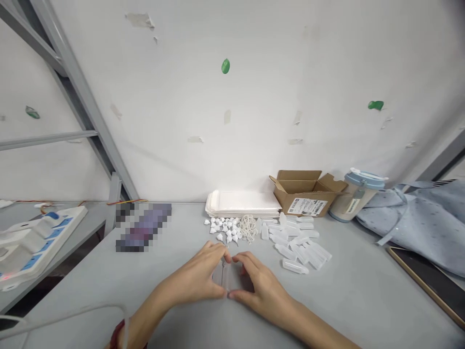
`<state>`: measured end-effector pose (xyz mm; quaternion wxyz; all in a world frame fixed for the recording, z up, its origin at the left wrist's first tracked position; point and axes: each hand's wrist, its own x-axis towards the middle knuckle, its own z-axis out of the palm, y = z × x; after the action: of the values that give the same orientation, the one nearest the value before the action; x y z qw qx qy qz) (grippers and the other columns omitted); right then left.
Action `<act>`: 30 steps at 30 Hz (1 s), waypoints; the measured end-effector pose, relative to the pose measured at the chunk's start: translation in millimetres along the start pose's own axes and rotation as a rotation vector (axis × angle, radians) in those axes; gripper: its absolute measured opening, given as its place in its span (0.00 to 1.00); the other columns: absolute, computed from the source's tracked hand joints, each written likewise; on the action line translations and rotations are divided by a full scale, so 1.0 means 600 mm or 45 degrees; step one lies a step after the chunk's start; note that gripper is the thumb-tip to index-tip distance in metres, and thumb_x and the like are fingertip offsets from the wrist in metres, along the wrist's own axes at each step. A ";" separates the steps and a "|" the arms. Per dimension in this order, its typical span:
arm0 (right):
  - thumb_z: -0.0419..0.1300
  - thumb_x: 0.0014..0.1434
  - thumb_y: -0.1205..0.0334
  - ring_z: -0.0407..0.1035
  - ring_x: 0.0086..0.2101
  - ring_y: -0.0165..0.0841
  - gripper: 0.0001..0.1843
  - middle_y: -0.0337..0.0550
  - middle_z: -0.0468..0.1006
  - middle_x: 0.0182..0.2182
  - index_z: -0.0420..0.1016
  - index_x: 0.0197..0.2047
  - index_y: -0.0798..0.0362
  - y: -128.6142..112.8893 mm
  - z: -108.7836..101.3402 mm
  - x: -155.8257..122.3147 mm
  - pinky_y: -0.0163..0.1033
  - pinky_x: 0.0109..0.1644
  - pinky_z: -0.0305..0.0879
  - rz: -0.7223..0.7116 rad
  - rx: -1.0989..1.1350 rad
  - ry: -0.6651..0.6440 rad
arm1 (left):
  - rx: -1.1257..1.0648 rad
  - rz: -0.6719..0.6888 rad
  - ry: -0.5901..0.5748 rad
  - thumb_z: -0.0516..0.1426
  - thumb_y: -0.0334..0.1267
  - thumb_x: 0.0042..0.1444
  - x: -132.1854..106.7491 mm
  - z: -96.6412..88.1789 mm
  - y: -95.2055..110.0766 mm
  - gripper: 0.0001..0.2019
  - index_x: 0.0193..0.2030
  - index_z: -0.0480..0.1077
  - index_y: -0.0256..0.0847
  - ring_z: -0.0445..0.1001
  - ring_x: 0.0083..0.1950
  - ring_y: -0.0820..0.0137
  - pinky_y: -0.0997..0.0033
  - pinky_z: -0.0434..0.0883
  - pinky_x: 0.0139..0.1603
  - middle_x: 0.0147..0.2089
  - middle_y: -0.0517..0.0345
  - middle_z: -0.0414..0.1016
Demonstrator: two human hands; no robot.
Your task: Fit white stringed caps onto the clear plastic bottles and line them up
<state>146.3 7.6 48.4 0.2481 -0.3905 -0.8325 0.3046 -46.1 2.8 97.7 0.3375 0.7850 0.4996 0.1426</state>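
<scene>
Near the front middle of the table, my left hand (201, 275) curls its thumb and fingers around a small clear see-through plastic piece (223, 277). My right hand (262, 287) meets the piece from the other side, its thumb and fingertips closed in at its edge. The exact kind of the piece is hard to make out. Beyond my hands lie a heap of small white nozzle caps (225, 227), a tangle of off-white rubber bands or loops (248, 228), and many translucent plastic tubes (300, 245) scattered to the right.
A stack of white sheets or pouches (243, 203) lies against the wall. An open cardboard box (305, 196) and a blue-lidded cup (358, 196) stand at the back right. Blue cloth (421, 218) and a phone (428, 281) lie right. Far left sits a power strip (39, 242).
</scene>
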 end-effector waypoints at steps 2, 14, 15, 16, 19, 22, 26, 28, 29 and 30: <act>0.66 0.48 0.64 0.66 0.43 0.39 0.28 0.49 0.67 0.49 0.63 0.53 0.53 0.001 0.000 0.002 0.42 0.44 0.65 -0.007 0.003 -0.002 | 0.014 0.017 0.004 0.58 0.32 0.40 0.001 0.001 -0.001 0.18 0.41 0.62 0.44 0.61 0.48 0.61 0.66 0.64 0.45 0.42 0.58 0.63; 0.65 0.48 0.66 0.67 0.41 0.38 0.23 0.48 0.70 0.47 0.68 0.49 0.53 0.003 0.004 0.005 0.41 0.42 0.66 0.001 -0.003 0.013 | -0.010 -0.025 -0.058 0.58 0.33 0.40 -0.006 -0.021 -0.019 0.22 0.46 0.62 0.45 0.63 0.50 0.62 0.66 0.63 0.48 0.48 0.58 0.64; 0.66 0.48 0.64 0.67 0.42 0.39 0.24 0.48 0.70 0.47 0.67 0.49 0.53 0.003 0.005 0.005 0.42 0.42 0.66 0.003 -0.008 0.009 | -0.004 -0.040 -0.068 0.58 0.33 0.40 -0.005 -0.020 -0.018 0.22 0.46 0.63 0.45 0.64 0.50 0.62 0.67 0.63 0.48 0.47 0.58 0.64; 0.66 0.47 0.62 0.67 0.42 0.39 0.25 0.49 0.70 0.47 0.67 0.49 0.54 0.003 0.006 0.005 0.42 0.42 0.66 0.007 -0.015 0.004 | 0.003 -0.050 -0.080 0.58 0.33 0.40 -0.005 -0.019 -0.016 0.22 0.46 0.62 0.45 0.64 0.49 0.62 0.67 0.63 0.48 0.47 0.58 0.64; 0.68 0.46 0.60 0.67 0.43 0.40 0.28 0.50 0.69 0.48 0.66 0.51 0.55 0.005 0.008 0.005 0.42 0.44 0.66 0.014 -0.043 0.001 | 0.028 -0.067 -0.111 0.57 0.33 0.41 -0.003 -0.017 -0.015 0.21 0.46 0.62 0.45 0.64 0.49 0.63 0.68 0.64 0.47 0.46 0.58 0.64; 0.67 0.47 0.61 0.66 0.45 0.40 0.27 0.49 0.70 0.48 0.66 0.50 0.54 0.004 0.009 0.007 0.42 0.46 0.65 0.014 -0.064 0.007 | 0.039 -0.078 -0.129 0.57 0.33 0.42 -0.002 -0.016 -0.016 0.21 0.46 0.61 0.46 0.64 0.49 0.64 0.69 0.64 0.47 0.46 0.58 0.64; 0.67 0.48 0.63 0.66 0.44 0.40 0.25 0.48 0.70 0.48 0.67 0.49 0.54 0.001 0.010 0.008 0.42 0.45 0.65 0.029 -0.077 -0.003 | 0.037 -0.099 -0.130 0.57 0.34 0.42 -0.001 -0.016 -0.017 0.22 0.47 0.61 0.46 0.64 0.49 0.64 0.68 0.64 0.47 0.46 0.59 0.64; 0.67 0.48 0.62 0.67 0.43 0.40 0.25 0.48 0.70 0.48 0.67 0.49 0.54 0.001 0.011 0.009 0.42 0.44 0.65 0.036 -0.086 0.000 | 0.044 -0.108 -0.122 0.57 0.35 0.42 0.000 -0.015 -0.017 0.22 0.47 0.61 0.45 0.64 0.48 0.64 0.68 0.64 0.47 0.46 0.59 0.64; 0.67 0.48 0.62 0.67 0.43 0.40 0.25 0.48 0.70 0.48 0.67 0.49 0.54 0.002 0.012 0.010 0.42 0.43 0.65 0.040 -0.089 0.007 | 0.048 -0.109 -0.117 0.57 0.35 0.42 0.001 -0.014 -0.017 0.22 0.47 0.61 0.45 0.64 0.48 0.64 0.68 0.64 0.47 0.46 0.59 0.64; 0.67 0.48 0.61 0.67 0.43 0.40 0.25 0.48 0.71 0.47 0.67 0.49 0.54 0.003 0.012 0.011 0.42 0.43 0.65 0.043 -0.093 0.015 | 0.050 -0.107 -0.111 0.57 0.35 0.42 0.002 -0.013 -0.017 0.22 0.47 0.61 0.45 0.65 0.48 0.64 0.68 0.64 0.47 0.46 0.59 0.64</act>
<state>138.6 11.1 43.3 0.2336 -0.4152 -0.8348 0.2759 -57.0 9.6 96.5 0.3491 0.7753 0.5195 0.0840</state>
